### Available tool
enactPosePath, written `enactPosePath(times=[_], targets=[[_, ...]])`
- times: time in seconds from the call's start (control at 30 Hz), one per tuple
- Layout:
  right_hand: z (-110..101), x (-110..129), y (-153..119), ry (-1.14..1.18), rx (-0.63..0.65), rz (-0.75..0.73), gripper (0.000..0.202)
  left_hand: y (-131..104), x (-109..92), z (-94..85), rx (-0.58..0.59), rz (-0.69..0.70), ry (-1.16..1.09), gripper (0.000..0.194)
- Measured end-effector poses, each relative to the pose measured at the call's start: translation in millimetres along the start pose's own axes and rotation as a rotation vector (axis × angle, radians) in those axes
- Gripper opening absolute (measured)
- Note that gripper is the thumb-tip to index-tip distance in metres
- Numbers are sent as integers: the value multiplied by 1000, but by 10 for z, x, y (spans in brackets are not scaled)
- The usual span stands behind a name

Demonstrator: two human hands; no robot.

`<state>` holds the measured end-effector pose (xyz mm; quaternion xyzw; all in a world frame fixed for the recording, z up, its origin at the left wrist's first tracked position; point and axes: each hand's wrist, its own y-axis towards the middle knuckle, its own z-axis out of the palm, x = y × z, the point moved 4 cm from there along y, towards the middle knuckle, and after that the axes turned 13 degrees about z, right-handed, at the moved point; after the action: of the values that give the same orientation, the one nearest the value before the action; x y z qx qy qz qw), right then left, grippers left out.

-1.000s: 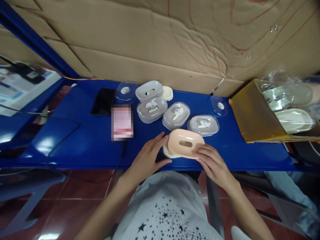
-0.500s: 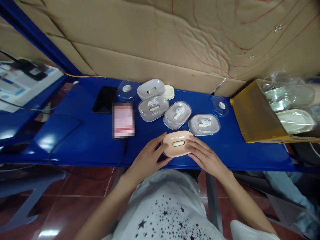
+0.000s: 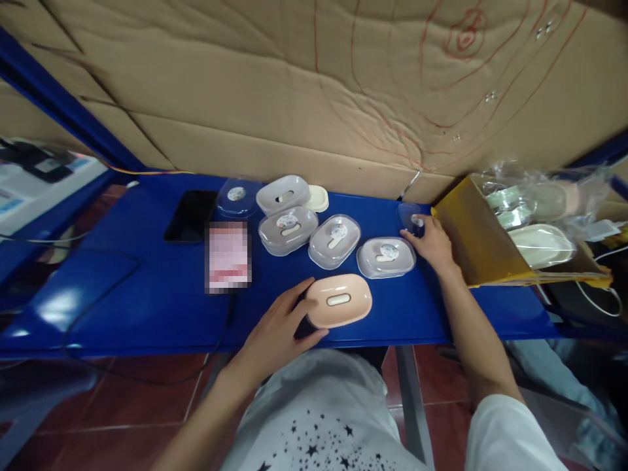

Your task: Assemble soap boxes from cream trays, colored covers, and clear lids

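Note:
My left hand [image 3: 284, 320] grips the left end of a peach oval dish [image 3: 354, 302] with a pale insert in its middle slot, near the table's front edge. At the right, my right hand [image 3: 432, 243] has its fingers on a clear plastic lid [image 3: 408, 214] with a round sticker. Beyond the peach dish stand grey oval dishes under clear stickered lids, one at left [image 3: 288, 237], one in the middle [image 3: 334, 248] and one at right [image 3: 387, 261]. An uncovered grey dish [image 3: 275, 196] sits behind them, beside a cream piece [image 3: 318, 198].
Another clear lid [image 3: 239, 204] lies at the back left. A black phone [image 3: 190, 216] and a blurred pink item [image 3: 228, 257] rest on the blue table [image 3: 118, 261]. An open cardboard box [image 3: 471, 239] with wrapped dishes stands at right. A cable crosses the table's left part.
My right hand has let go of the peach dish and moved right and away from me to the clear lid. My left hand still holds the dish. The view has shifted slightly.

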<state>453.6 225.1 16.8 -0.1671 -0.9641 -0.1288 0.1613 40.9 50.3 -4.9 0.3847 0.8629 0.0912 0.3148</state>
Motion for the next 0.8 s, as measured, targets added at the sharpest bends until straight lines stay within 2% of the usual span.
enactPosePath(times=[0.1, 0.2, 0.27, 0.33, 0.4, 0.47, 0.57, 0.8], targets=[[-244, -50, -212, 282, -125, -98, 60, -4, -11, -24, -16, -33, -56, 36], [-498, 67, -785, 583, -112, -250, 55, -2, -6, -45, -31, -62, -156, 42], [-547, 285, -1311, 595, -11, -449, 54, 5, 1, -58, -34, -69, -214, 53], [-459, 519, -1801, 474, 163, -631, 55, 17, 6, -79, -41, -68, -251, 65], [-329, 679, -2113, 412, 276, -719, 55, 28, 11, -98, -42, -73, -272, 75], [-210, 764, -2222, 405, 337, -739, 54, 34, 16, -105, -29, -89, -286, 80], [-114, 804, -2176, 413, 396, -757, 53, 33, 23, -96, -6, -109, -300, 82], [-123, 833, -2121, 382, 453, -856, 58, 30, 47, -90, 18, -106, -327, 83]])
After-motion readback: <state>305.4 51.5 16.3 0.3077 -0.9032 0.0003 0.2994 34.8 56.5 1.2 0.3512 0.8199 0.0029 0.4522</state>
